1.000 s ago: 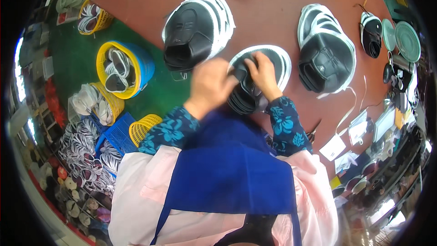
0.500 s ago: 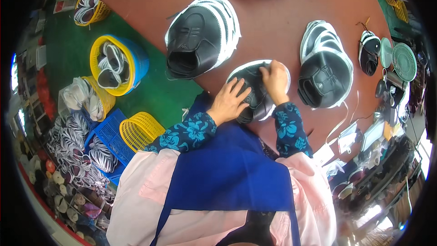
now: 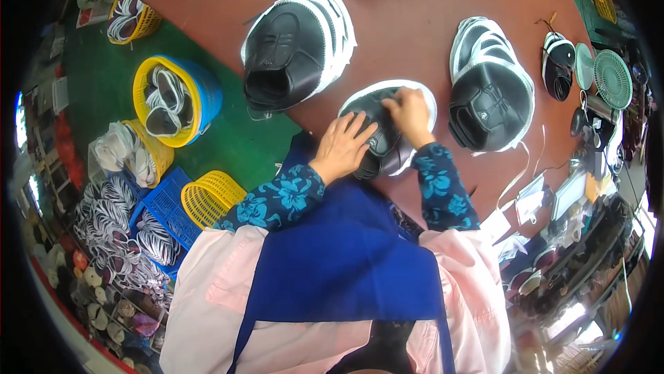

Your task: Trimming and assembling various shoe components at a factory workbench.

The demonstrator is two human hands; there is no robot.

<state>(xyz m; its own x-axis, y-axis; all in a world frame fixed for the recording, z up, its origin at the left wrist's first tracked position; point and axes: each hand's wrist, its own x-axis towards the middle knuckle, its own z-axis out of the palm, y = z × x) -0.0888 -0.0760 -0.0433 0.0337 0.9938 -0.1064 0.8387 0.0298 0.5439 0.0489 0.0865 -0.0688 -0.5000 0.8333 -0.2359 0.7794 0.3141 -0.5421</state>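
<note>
A black shoe upper point(image 3: 371, 106) with a white edge lies at the table's near edge, in front of my body. My left hand point(image 3: 344, 146) rests on its left side, palm down with the fingers spread. Over the right part of the upper, my right hand point(image 3: 411, 116) is closed with curled fingers; what they pinch, if anything, is hidden. To the left stands a stack of black uppers with white edges point(image 3: 287, 49). Another such stack point(image 3: 490, 101) sits to the right of my right hand.
More uppers lie at the far edge of the brown table point(image 3: 408, 35). A single dark upper point(image 3: 557, 69) and a green round basket point(image 3: 613, 80) are at the right. On the green floor to the left stand a yellow-and-blue bucket point(image 3: 211, 101), a yellow basket point(image 3: 207, 197) and bundled white-edged pieces.
The whole view has shifted slightly, so the table and stacks sit a little higher and further left. Both hands stay on the same upper, with little visible change in their grip.
</note>
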